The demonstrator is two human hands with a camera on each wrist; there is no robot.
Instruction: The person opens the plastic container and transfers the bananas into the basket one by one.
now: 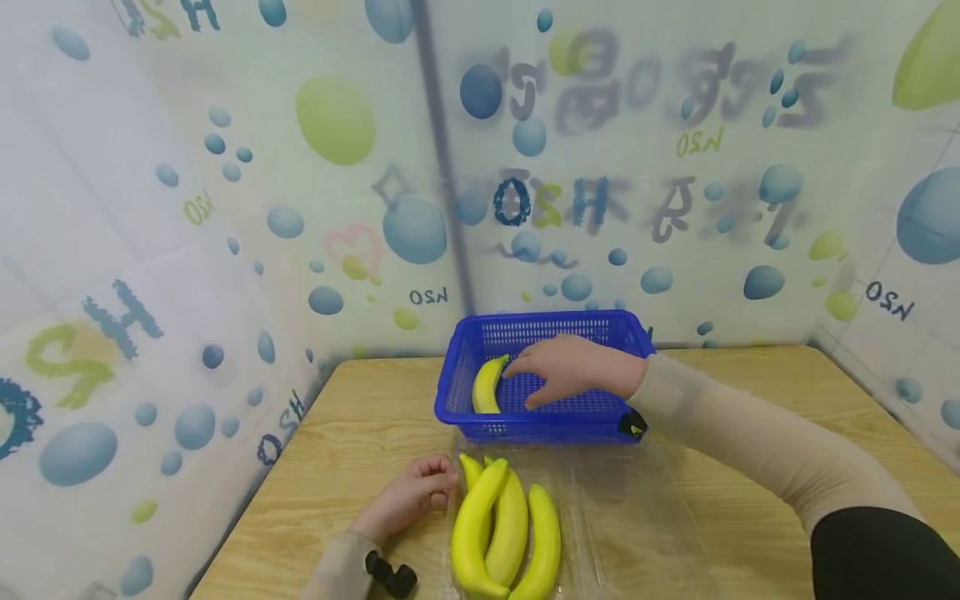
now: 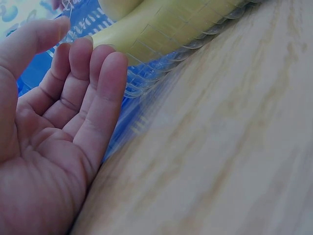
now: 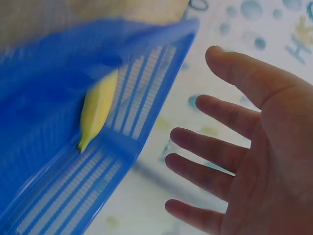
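Note:
My right hand (image 1: 573, 367) is over the blue basket (image 1: 547, 429), its fingers spread and holding nothing. A single yellow banana (image 1: 486, 387) lies at the basket's left side, just left of those fingertips; the right wrist view also shows this banana (image 3: 98, 110) against the slatted wall. Several bananas (image 1: 510, 533) lie together in the left part of a clear plastic container (image 1: 588, 533) in front of the basket. Loosely bent, the fingers of my left hand (image 1: 412, 492) are at the container's left edge. In the left wrist view, the fingertips (image 2: 112, 68) overlap its ribbed wall beside a banana (image 2: 176, 24).
A wooden table (image 1: 360, 417) carries the basket and container. Patterned fabric walls (image 1: 360, 183) stand close behind the basket and along both sides. A black clip-like piece (image 1: 633, 423) shows at the basket's front right corner, below my right wrist.

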